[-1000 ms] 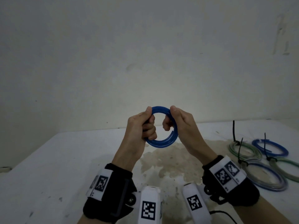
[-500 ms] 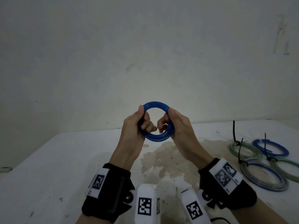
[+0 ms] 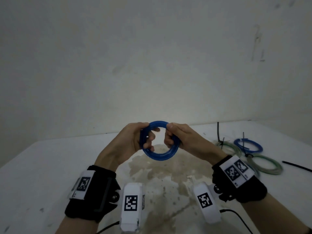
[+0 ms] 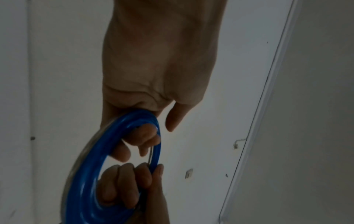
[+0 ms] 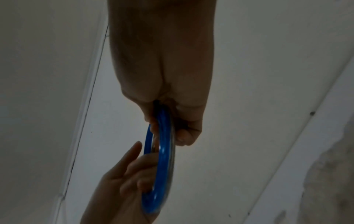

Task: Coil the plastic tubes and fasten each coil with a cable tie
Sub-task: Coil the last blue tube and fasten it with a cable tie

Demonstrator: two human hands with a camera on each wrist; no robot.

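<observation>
The blue tube coil [image 3: 159, 141] is held up in the air above the desk [image 3: 42, 174], between the two hands and well clear of its surface, standing roughly upright with its open face turned toward the person. The left hand [image 3: 128, 142] grips the coil's left side: its fingers [image 4: 134, 145] curl through the opening and the thumb lies over the top of the ring. The right hand [image 3: 184, 139] grips the right side the same way, its fingers [image 4: 126, 181] curled through the opening and the thumb pressed on the upper rim. Both hands sit on the coil itself, so neither is nearer; the unheld arcs are the short top stretch between the thumbs and the longer bottom arc. A loose black cable tie [image 3: 297, 166] lies on the desk to the far right, well apart from the coil and nearer the right hand, so I judge that hand would fetch it while the left keeps the turns together. The tube's loose ends are hidden under the fingers, and the turns cannot be counted. The finished coils [image 3: 249, 149] at the right are partly covered by the right wristband, and the wrist views are dim.
</observation>
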